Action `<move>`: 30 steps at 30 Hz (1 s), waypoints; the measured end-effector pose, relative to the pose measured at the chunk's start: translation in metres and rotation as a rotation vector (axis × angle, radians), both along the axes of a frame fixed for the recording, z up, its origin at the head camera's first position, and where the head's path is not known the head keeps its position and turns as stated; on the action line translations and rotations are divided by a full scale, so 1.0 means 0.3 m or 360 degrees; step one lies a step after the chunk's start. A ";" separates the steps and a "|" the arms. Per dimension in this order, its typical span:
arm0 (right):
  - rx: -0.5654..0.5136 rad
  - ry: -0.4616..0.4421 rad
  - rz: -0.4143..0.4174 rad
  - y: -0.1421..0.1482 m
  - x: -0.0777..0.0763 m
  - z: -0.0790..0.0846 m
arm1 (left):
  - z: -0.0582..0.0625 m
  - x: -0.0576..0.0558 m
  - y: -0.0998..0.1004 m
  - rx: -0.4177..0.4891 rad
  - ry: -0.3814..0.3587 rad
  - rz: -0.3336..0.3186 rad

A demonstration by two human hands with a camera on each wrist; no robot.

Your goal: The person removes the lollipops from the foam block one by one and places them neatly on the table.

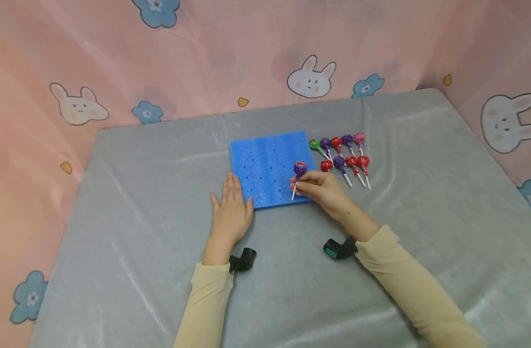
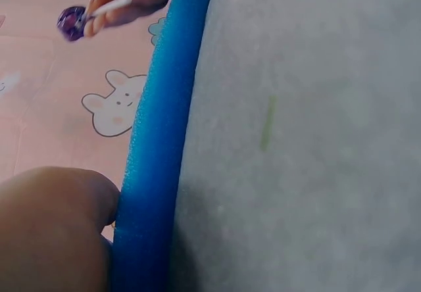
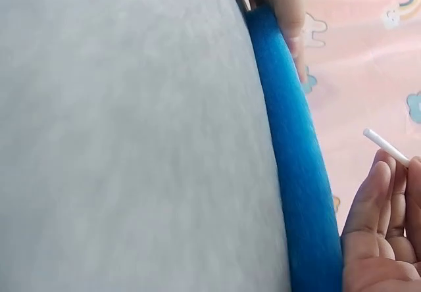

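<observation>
A blue foam board [image 1: 265, 169] dotted with small holes lies on the grey-covered table. My right hand [image 1: 319, 191] pinches the white stick of a lollipop [image 1: 300, 168] in a purple and red wrapper, held over the board's right part with the candy end up. In the right wrist view the bare end of the stick [image 3: 385, 146] sticks out past the fingertips. My left hand [image 1: 231, 212] rests flat at the board's lower left corner, fingers straight along its left edge and thumb at the near edge. In the left wrist view the board's side [image 2: 161, 127] runs past the thumb [image 2: 59, 206].
Just right of the board, several wrapped lollipops lie in two rows, among them a green one [image 1: 315, 144], a purple one [image 1: 339, 162] and a pink one [image 1: 359, 137]. A pink curtain [image 1: 230, 53] with rabbits and flowers hangs behind the grey tabletop [image 1: 152, 232].
</observation>
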State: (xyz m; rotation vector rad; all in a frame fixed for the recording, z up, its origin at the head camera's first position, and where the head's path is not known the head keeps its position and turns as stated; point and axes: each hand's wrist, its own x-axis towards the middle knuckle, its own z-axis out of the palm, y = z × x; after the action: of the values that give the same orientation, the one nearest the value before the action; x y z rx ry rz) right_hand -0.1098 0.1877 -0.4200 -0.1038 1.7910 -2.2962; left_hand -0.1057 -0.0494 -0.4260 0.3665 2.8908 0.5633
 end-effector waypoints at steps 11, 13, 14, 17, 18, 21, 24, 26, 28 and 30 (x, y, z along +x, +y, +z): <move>0.0167 0.0071 -0.0129 0.180 0.021 0.048 | -0.004 -0.006 0.001 0.0010 -0.0024 0.0012; 0.0185 0.0046 -0.0149 0.227 0.023 0.063 | -0.005 -0.007 0.003 0.0006 -0.0026 0.0009; 0.0192 0.0031 -0.0156 0.252 0.023 0.071 | -0.005 -0.006 0.003 0.0006 -0.0023 0.0007; 0.0242 -0.0009 -0.0184 0.330 0.023 0.093 | -0.005 -0.004 0.003 0.0003 -0.0017 0.0003; 0.0276 -0.0017 -0.0193 0.356 0.022 0.099 | -0.005 -0.004 0.003 0.0001 -0.0015 0.0002; 0.0355 -0.0060 -0.0227 0.429 0.014 0.112 | -0.005 -0.003 0.000 0.0002 -0.0007 0.0001; 0.0463 -0.0113 -0.0254 0.490 -0.004 0.118 | -0.005 -0.004 -0.003 0.0001 0.0003 0.0000; 0.0554 -0.0172 -0.0238 0.525 -0.021 0.118 | -0.004 -0.004 -0.004 0.0004 0.0013 0.0001; 0.0677 -0.0218 -0.0186 0.557 -0.033 0.113 | -0.003 -0.004 -0.004 0.0010 0.0020 0.0001; 0.0796 -0.0279 -0.0102 0.579 -0.043 0.106 | -0.002 -0.004 -0.004 0.0018 0.0022 0.0003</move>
State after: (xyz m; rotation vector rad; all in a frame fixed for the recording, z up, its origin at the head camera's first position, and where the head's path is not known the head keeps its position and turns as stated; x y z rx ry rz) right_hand -0.1226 0.3615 -0.3883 0.2334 2.2276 -1.7591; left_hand -0.1068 -0.0507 -0.4267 0.3711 2.9022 0.5801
